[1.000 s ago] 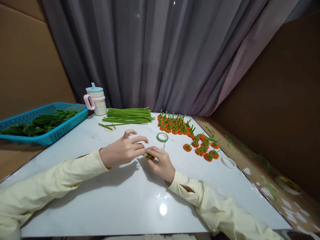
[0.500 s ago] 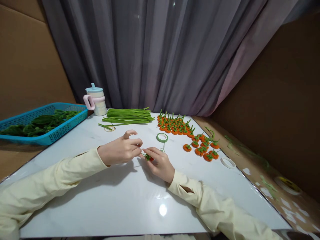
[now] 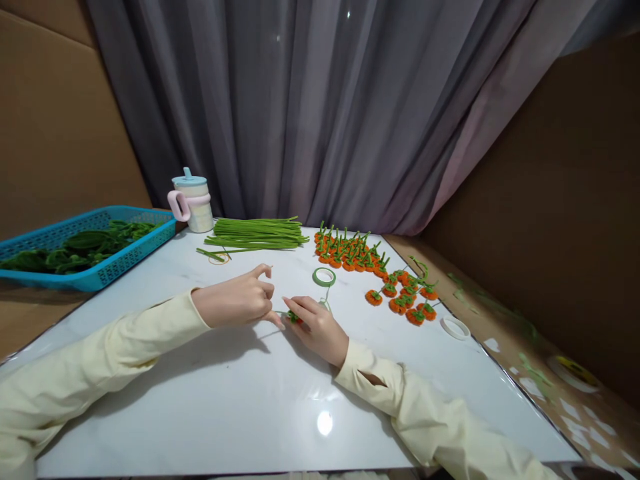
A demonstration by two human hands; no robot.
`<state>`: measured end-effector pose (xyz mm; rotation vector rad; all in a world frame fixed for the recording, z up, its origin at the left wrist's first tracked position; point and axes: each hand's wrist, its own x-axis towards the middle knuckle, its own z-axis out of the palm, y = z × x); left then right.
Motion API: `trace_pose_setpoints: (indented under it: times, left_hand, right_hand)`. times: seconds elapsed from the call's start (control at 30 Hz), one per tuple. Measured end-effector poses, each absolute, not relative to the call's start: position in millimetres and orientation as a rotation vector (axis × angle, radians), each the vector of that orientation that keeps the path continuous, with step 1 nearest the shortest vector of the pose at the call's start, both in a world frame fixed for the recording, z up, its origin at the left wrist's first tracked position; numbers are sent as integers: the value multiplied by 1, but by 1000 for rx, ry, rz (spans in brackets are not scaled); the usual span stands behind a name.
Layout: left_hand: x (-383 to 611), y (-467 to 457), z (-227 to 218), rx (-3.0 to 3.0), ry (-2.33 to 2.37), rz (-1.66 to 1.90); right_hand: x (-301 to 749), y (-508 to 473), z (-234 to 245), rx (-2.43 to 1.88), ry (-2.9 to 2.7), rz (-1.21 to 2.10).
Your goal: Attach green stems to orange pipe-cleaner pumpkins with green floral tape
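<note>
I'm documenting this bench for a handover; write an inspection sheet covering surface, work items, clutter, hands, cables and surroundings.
Surface: glossy white tabletop, reflecting a light.
Work items: green chenille stems, orange persimmon-like pieces, green tape roll.
Clutter: lidded cup, white roll; paper scraps beyond the right edge.
Hands: right hand pinches a green-topped piece, mostly hidden; left hand beside it, grip unclear.
Cables: nothing seen.
Surroundings: gray curtain behind, brown panels both sides, blue basket of green leaves at left.

The tabletop (image 3: pixel 200 420) looks glossy, the orange pieces (image 3: pixel 373 301) fuzzy, the basket (image 3: pixel 131 261) plastic.
</note>
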<state>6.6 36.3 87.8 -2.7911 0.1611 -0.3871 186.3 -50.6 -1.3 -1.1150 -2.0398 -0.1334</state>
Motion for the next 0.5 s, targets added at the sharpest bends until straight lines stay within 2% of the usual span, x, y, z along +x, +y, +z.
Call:
trace_pose_setpoints:
  times: [0.2,0.37,0.5]
  left_hand:
    - [3,36,90,-2864,170,-348]
    - [6,42,75,-2838,158,-457]
    - [16,49,39,-2799,188,-573]
  right_hand:
    - [193,-45,10,-1105,-2037,-281]
    - [256,-36,71,-1291,-1679,-549]
    - [356,-51,120,-1481,-1216,-554]
